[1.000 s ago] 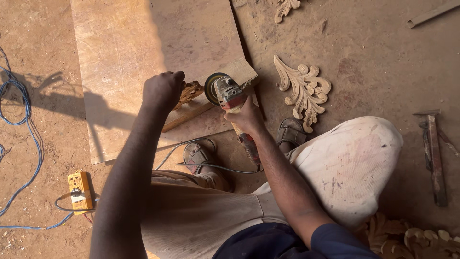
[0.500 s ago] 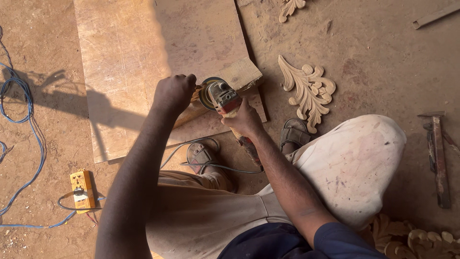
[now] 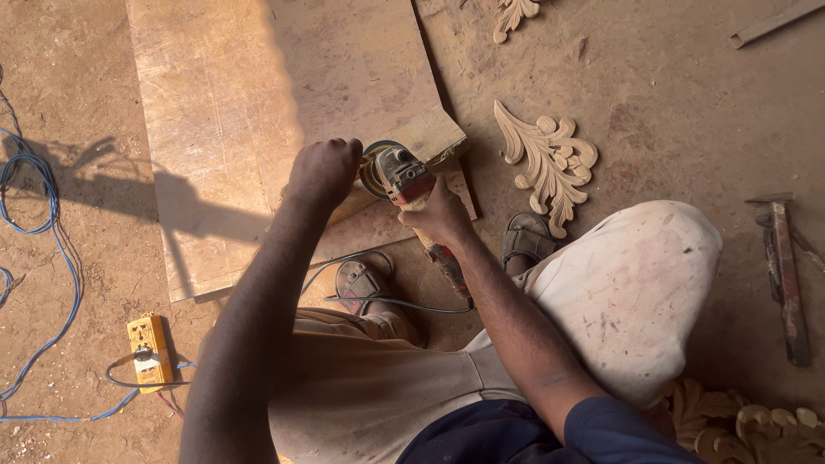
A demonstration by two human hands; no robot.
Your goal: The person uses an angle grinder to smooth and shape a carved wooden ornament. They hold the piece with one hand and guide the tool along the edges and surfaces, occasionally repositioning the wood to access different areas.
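The person squats over the work, knees spread in dusty trousers, sandalled feet (image 3: 526,241) planted on the dirt floor. The right hand (image 3: 440,215) is clenched around the body of a red angle grinder (image 3: 404,176), whose disc sits against a small wooden piece (image 3: 378,193) lying on a large plywood board (image 3: 258,129); the left hand (image 3: 325,170) is closed in a fist over that piece, pinning it down just beside the disc. This looks like the sanding or shaping stage, and the next pass seems to call for a steady grip and fingers kept clear of the wheel. The grinder's cable (image 3: 361,292) loops back between the feet, close enough to snag. To the left lies a yellow socket box (image 3: 150,351) with blue wire (image 3: 51,215) trailing across the ground. At the lower right, carved wooden pieces (image 3: 748,425) are heaped near the knee, and a hammer (image 3: 786,275) lies beyond. Further out rests a carved leaf ornament (image 3: 546,163), well apart from the board's corner, with another carving (image 3: 514,15) at the top edge.
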